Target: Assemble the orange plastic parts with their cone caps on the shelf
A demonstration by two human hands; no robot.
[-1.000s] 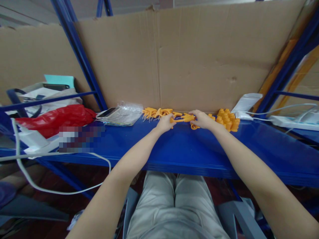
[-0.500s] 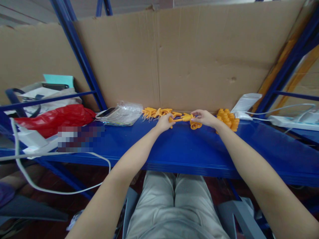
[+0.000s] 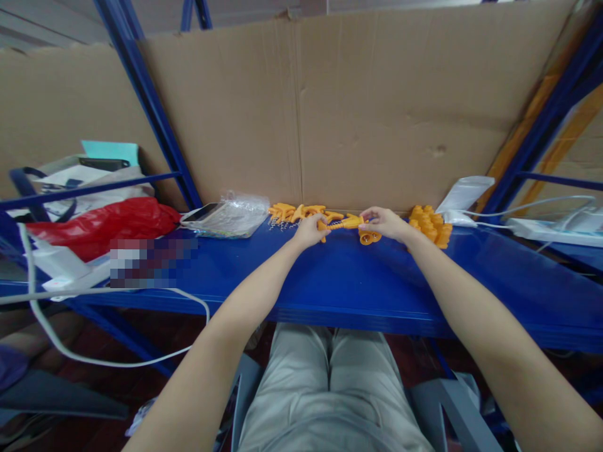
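Note:
At the back of the blue shelf, my left hand (image 3: pixel 311 232) is closed on one end of an orange plastic piece with a ribbed rod (image 3: pixel 338 225). The rod points right, towards my right hand (image 3: pixel 384 224). My right hand's fingers are closed on an orange part with round cup-like openings (image 3: pixel 369 238). Rod and cupped part lie in line; whether they are joined I cannot tell. Behind my left hand lies a pile of orange plastic pieces (image 3: pixel 282 212) with thin, curly silvery bits by them. Right of my right hand is a cluster of knobbly orange parts (image 3: pixel 429 226).
Cardboard (image 3: pixel 377 113) stands behind the shelf (image 3: pixel 330 282). Towards the left lie a clear plastic packet (image 3: pixel 235 216), a phone-like item, a red bag (image 3: pixel 117 223) and a white cable (image 3: pixel 117 363). A white pouch (image 3: pixel 466 191) and power strip (image 3: pixel 556 231) are on the right.

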